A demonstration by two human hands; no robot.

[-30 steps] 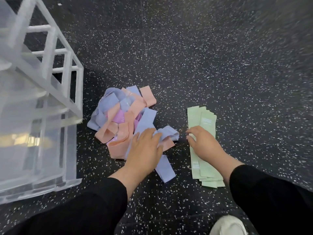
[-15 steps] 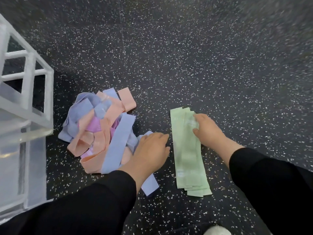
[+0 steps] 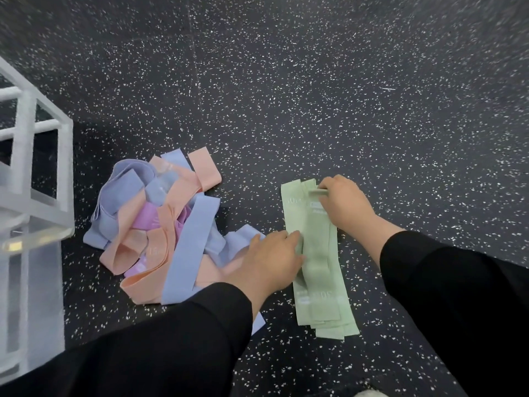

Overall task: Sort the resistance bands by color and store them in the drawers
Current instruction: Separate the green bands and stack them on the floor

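Observation:
A flat stack of green bands [image 3: 317, 259] lies on the dark speckled floor at centre right. My right hand [image 3: 345, 204] rests on its upper right part, fingers curled around the stack's top edge. My left hand [image 3: 270, 260] lies at the stack's left edge, fingertips touching the green bands. To the left sits a tangled pile of blue, peach and purple bands [image 3: 160, 224]. One blue band [image 3: 187, 247] runs diagonally across the pile.
A clear acrylic drawer unit [image 3: 34, 179] with white frame bars stands at the left edge. The black speckled floor [image 3: 315, 81] stretches beyond. A white shoe tip [image 3: 369, 393] shows at the bottom edge.
My left hand has moved right from the mixed pile to the green stack's left edge. My right hand has slid up the stack toward its top. The view has shifted right.

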